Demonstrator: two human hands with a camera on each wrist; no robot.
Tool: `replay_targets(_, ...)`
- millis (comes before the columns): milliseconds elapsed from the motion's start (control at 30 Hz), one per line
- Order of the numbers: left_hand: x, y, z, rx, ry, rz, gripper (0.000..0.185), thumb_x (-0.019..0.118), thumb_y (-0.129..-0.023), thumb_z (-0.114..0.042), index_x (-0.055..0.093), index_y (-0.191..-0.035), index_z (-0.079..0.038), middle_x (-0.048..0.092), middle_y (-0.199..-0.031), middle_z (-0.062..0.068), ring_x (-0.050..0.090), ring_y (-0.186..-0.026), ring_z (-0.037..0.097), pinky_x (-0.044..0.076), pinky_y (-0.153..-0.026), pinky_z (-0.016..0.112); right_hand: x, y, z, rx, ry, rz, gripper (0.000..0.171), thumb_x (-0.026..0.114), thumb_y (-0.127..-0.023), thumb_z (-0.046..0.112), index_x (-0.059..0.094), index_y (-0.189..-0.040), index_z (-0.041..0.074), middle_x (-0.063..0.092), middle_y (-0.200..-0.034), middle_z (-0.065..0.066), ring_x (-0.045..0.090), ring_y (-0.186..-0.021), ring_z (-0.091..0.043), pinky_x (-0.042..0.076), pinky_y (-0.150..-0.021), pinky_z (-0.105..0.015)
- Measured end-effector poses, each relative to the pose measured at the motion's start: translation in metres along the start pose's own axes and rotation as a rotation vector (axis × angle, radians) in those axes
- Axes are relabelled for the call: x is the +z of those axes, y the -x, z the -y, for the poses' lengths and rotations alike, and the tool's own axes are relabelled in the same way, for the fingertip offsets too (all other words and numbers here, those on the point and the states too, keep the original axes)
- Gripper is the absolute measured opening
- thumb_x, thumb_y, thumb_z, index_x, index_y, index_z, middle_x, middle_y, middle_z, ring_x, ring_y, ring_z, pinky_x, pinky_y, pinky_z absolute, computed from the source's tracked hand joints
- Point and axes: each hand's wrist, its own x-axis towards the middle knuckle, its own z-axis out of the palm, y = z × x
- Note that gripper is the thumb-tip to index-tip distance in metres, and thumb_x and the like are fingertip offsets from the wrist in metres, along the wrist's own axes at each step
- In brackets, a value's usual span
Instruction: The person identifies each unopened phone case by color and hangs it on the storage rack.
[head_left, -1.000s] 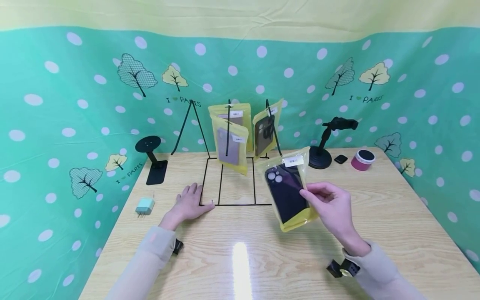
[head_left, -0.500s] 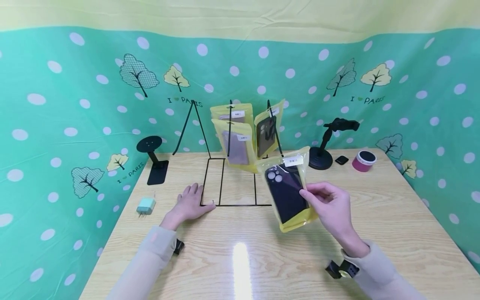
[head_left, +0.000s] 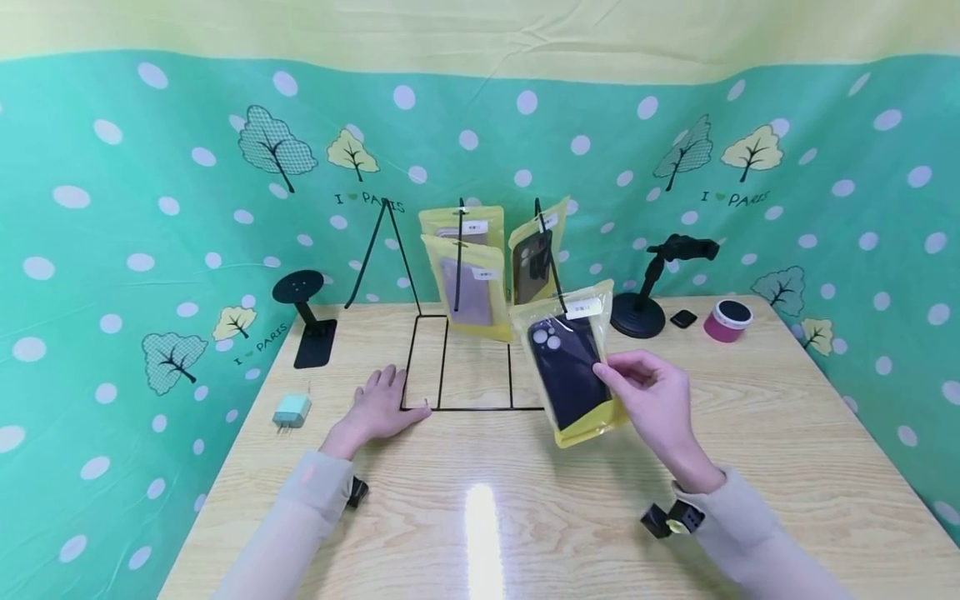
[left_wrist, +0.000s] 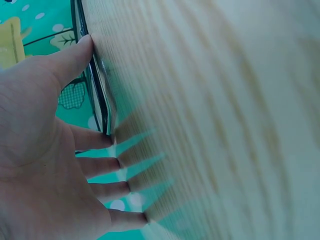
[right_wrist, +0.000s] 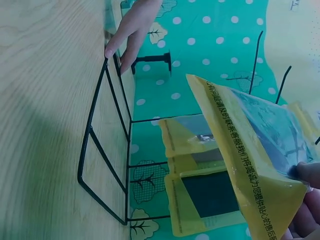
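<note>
My right hand (head_left: 652, 404) pinches the right edge of a clear-and-yellow packaged phone case (head_left: 567, 371), dark with camera holes and a white label. The package tilts slightly, and its top overlaps the front tip of the right hook (head_left: 556, 271) of a black wire display rack (head_left: 468, 409). In the right wrist view, printed yellow backing (right_wrist: 240, 160) faces the camera. My left hand (head_left: 378, 408) rests, fingers spread, on the table at the rack's front-left corner; in the left wrist view its thumb (left_wrist: 75, 55) lies along the wire.
Two packaged cases (head_left: 472, 287) hang on the middle hook, another (head_left: 534, 258) on the right one. A black stand (head_left: 300, 312) and a mint charger (head_left: 292, 411) sit left; a black holder (head_left: 641, 304), a small black square (head_left: 683, 318) and a pink-white round item (head_left: 726, 321) stand right.
My right hand has moved the package slightly up and left, so its top now overlaps the right hook's tip. The front package on the middle hook has swung right. My left hand stays put.
</note>
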Motion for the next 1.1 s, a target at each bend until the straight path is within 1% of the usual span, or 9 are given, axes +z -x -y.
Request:
replay_targets(100, 0.000, 0.000, 0.000, 0.003, -0.001, -0.002, 0.091, 0.059, -0.088, -0.055, 0.029, -0.144, 0.010, 0.025, -0.147, 0.031, 0.021, -0.133, 0.050, 0.022, -0.095, 0.072, 0.004, -0.009, -0.016, -0.012, -0.024, -0.008, 0.018, 0.079, -0.079, 0.008, 0.072, -0.091, -0.003, 0.070, -0.086, -0.012, 0.066, -0.071, -0.013, 0.052, -0.065, -0.021)
replay_targets(200, -0.001, -0.001, 0.000, 0.005, 0.002, -0.003, 0.092, 0.059, -0.088, -0.056, 0.030, -0.144, 0.010, 0.025, -0.147, 0.031, 0.021, -0.133, 0.050, 0.022, -0.095, 0.072, 0.009, -0.013, -0.008, -0.026, -0.020, -0.003, 0.018, 0.077, -0.080, 0.003, 0.070, -0.093, -0.007, 0.069, -0.087, -0.016, 0.065, -0.072, -0.012, 0.051, -0.067, -0.019)
replay_targets(367, 0.000, -0.001, 0.001, -0.001, -0.003, 0.007, 0.092, 0.059, -0.087, -0.057, 0.029, -0.145, 0.009, 0.024, -0.148, 0.030, 0.020, -0.134, 0.049, 0.022, -0.095, 0.071, 0.018, -0.021, 0.008, -0.055, -0.018, 0.005, 0.017, 0.074, -0.081, -0.003, 0.066, -0.094, -0.012, 0.067, -0.090, -0.022, 0.065, -0.076, -0.015, 0.051, -0.071, -0.020)
replay_targets(667, 0.000, 0.000, 0.000, 0.000, -0.006, -0.004, 0.091, 0.059, -0.088, -0.056, 0.030, -0.144, 0.009, 0.025, -0.147, 0.031, 0.021, -0.133, 0.050, 0.022, -0.095, 0.071, 0.026, -0.041, 0.006, -0.094, -0.023, 0.039, 0.021, 0.073, -0.082, -0.002, 0.067, -0.100, -0.011, 0.068, -0.094, -0.022, 0.066, -0.083, -0.022, 0.051, -0.075, -0.022)
replay_targets(933, 0.000, 0.000, 0.000, 0.012, -0.018, -0.007, 0.091, 0.059, -0.088, -0.055, 0.030, -0.144, 0.010, 0.025, -0.147, 0.032, 0.022, -0.132, 0.051, 0.023, -0.094, 0.072, 0.032, -0.051, -0.001, -0.073, -0.009, 0.043, 0.025, 0.073, -0.084, 0.001, 0.067, -0.105, -0.010, 0.067, -0.097, -0.022, 0.065, -0.088, -0.027, 0.051, -0.077, -0.022)
replay_targets(1100, 0.000, 0.000, -0.002, 0.001, -0.018, -0.003, 0.090, 0.059, -0.088, -0.055, 0.031, -0.143, 0.010, 0.025, -0.146, 0.031, 0.022, -0.132, 0.050, 0.024, -0.094, 0.071, 0.038, -0.059, -0.006, -0.068, -0.007, 0.036, 0.025, 0.071, -0.085, 0.002, 0.066, -0.106, -0.011, 0.066, -0.099, -0.023, 0.063, -0.089, -0.031, 0.050, -0.076, -0.021)
